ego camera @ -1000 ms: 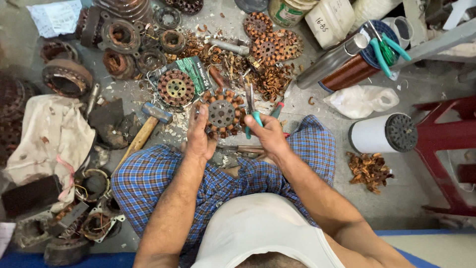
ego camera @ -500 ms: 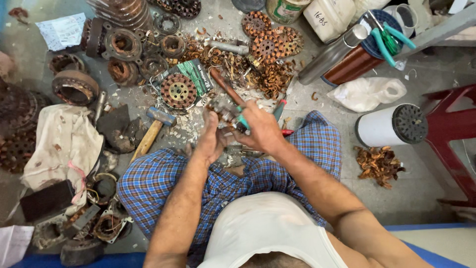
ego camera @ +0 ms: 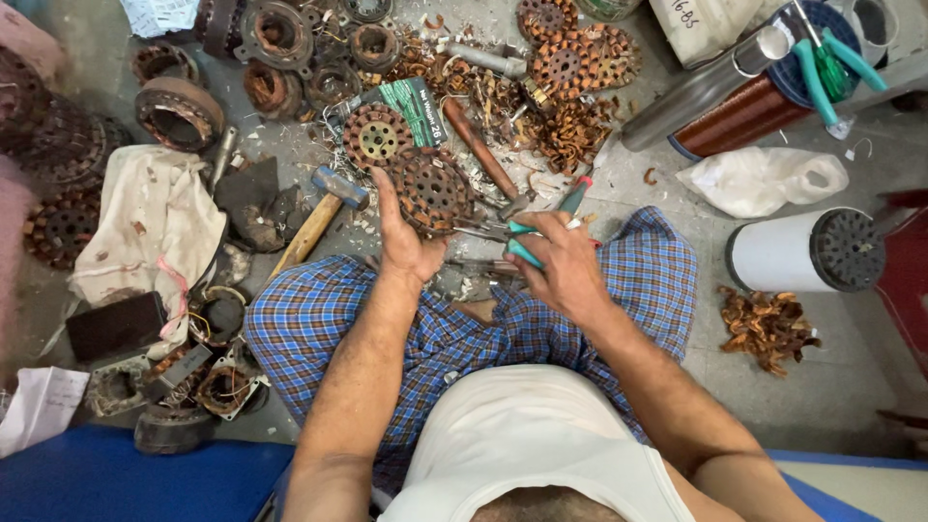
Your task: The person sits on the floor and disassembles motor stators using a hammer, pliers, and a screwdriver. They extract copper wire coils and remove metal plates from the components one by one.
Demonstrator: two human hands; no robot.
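Note:
My left hand [ego camera: 404, 240] grips a round rusty motor stator [ego camera: 432, 188] wound with copper coils, held just above my knees. My right hand [ego camera: 561, 261] is closed on green-handled pliers [ego camera: 527, 232], whose jaws point left and touch the stator's near edge. I sit on the floor in blue checked cloth, both hands in front of me at the centre of the view.
A wooden-handled hammer [ego camera: 324, 213] lies left of my left hand. Another stator [ego camera: 378, 137], several motor housings and copper scraps [ego camera: 570, 135] litter the floor ahead. A white cloth [ego camera: 155, 232] lies left, a white cylinder [ego camera: 802, 253] and copper wire spool [ego camera: 744, 116] right.
The stator has gone from held up between both hands to lying in my left hand. My right hand has brought the pliers' jaws to its edge.

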